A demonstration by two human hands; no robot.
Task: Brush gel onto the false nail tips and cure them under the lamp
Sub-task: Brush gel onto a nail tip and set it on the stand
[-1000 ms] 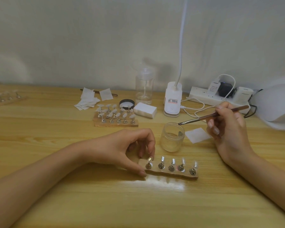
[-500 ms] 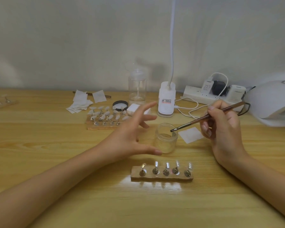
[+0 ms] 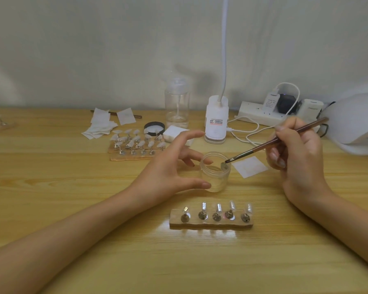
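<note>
Right hand (image 3: 295,153) pinching brush (image 3: 253,150), bristles at jar (image 3: 215,179) rim. Left hand (image 3: 168,172) spread, cupped beside jar, thumb at its wall. Five nail tips (image 3: 218,207) upright on holder (image 3: 210,225), just before jar. Spare tips (image 3: 136,143) behind left hand. Lamp (image 3: 353,124) far right on table (image 3: 94,240).

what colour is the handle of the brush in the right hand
Reddish brown, with a dark ferrule; the brush in the right hand shows best in the head view.

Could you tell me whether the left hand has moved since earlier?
Yes: the left hand moved off the wooden nail stand, farther back, to the clear jar.
</note>
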